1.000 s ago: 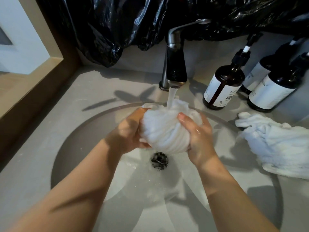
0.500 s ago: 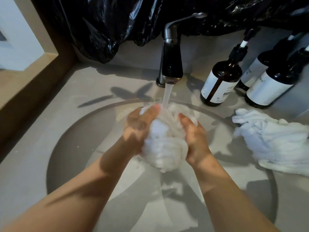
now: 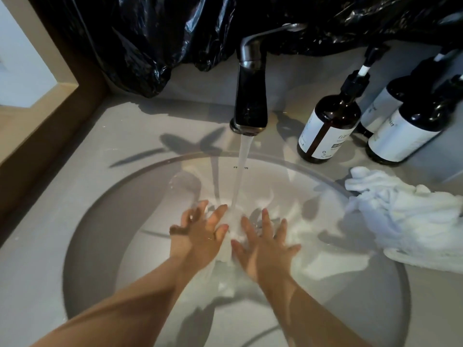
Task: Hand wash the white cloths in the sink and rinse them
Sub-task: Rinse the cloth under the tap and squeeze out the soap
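Crumpled white cloth (image 3: 411,221), heaped at right, overhanging round sink (image 3: 100,234) rim

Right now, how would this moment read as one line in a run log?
tap running | left hand open, right hand open, fingers spread beside stream | white cloth on counter, right of sink

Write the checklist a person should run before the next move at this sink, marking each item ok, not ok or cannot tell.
1. Water running: ok; the faucet pours a stream down between the hands.
2. Left hand free: ok; fingers spread, gripping nothing.
3. Right hand free: ok; fingers spread, gripping nothing.
4. Cloth being washed located: cannot tell; only a white blur shows between the hands.
5. Second white cloth ready: ok; it lies bunched on the counter at the right, by the basin's rim.
6. Drain open: cannot tell; hidden.
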`<state>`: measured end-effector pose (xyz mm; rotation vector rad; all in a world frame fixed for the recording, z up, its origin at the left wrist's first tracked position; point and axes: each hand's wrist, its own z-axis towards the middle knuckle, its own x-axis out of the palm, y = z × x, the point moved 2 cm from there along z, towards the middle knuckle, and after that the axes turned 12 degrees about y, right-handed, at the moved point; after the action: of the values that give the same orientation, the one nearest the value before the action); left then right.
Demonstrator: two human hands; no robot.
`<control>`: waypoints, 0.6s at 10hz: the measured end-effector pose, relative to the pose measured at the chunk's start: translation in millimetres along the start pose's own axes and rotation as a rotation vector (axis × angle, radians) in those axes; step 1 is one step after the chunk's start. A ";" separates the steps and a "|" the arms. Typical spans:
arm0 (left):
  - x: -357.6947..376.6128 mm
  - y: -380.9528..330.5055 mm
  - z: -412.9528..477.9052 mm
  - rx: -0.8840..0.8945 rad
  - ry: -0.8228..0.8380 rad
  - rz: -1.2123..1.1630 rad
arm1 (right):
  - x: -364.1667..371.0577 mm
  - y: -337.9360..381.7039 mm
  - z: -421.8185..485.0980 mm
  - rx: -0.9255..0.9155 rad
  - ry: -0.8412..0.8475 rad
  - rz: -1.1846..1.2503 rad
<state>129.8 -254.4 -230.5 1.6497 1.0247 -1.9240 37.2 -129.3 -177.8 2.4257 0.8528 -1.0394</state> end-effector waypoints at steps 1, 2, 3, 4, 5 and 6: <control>10.3 -10.4 5.6 -0.225 0.099 -0.380 | 16.5 2.3 9.1 -0.042 -0.157 -0.079; -7.7 -24.4 -6.5 -0.148 0.372 -0.235 | 14.8 7.1 18.3 -0.043 -0.240 -0.138; -6.3 -30.0 1.2 0.012 0.258 -0.125 | 16.0 10.5 31.9 -0.047 -0.294 -0.112; -3.9 -29.0 13.0 0.025 0.266 0.079 | 18.2 10.4 45.3 -0.090 -0.409 -0.168; -10.3 -28.1 27.1 0.050 0.238 0.061 | 16.4 6.4 55.9 -0.144 -0.501 -0.170; -10.0 -27.7 36.3 -0.022 0.231 -0.086 | 4.1 8.5 56.6 -0.119 -0.414 -0.048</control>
<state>88.0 -265.1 -212.3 1.8761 1.2181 -1.7976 15.4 -164.5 -217.5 1.9977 0.8028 -1.3992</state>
